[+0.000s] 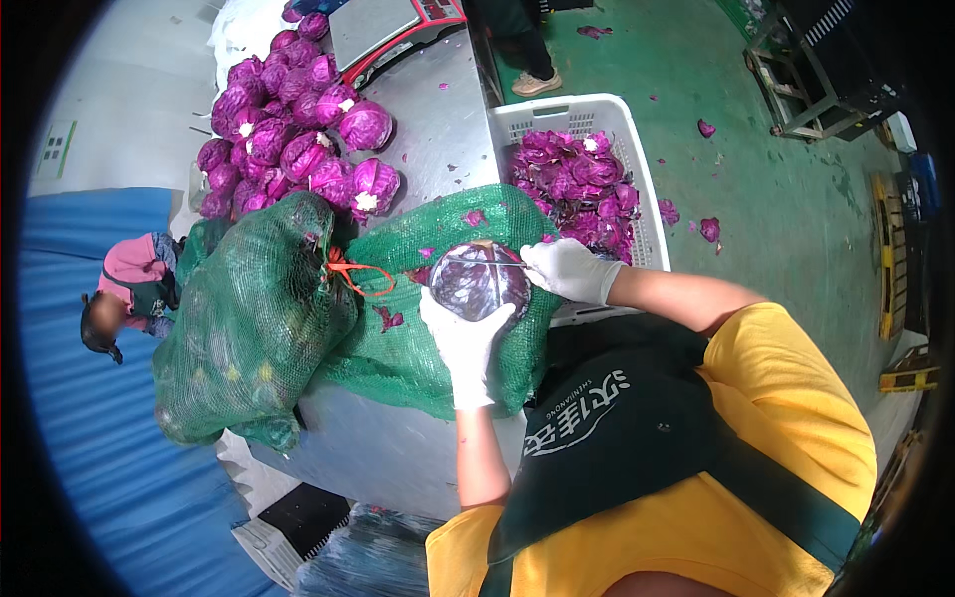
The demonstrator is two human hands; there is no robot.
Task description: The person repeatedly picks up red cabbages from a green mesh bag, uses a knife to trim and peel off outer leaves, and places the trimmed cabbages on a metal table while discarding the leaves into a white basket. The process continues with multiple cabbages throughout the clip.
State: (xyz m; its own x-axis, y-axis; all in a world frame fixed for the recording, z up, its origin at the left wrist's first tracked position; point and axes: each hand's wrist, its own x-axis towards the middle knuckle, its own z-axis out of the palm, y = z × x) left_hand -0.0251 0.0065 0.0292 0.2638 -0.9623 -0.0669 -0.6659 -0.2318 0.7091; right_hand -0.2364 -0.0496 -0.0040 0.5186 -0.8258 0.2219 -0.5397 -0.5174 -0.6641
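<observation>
A red cabbage rests on a green mesh sack that lies across the steel table. My left hand, in a white glove, grips the cabbage from its near side, thumb and fingers spread around it. In my gloved right hand is a knife, its handle hidden in the fist. The thin knife blade lies across the far part of the cabbage, close to its pale stem end. Loose purple leaf scraps are scattered on the sack.
Left of the sack stands a full green mesh bag tied with orange cord. Many trimmed red cabbages are heaped behind it, beside a red-edged scale. A white plastic crate on the right holds purple leaves. Other people are nearby.
</observation>
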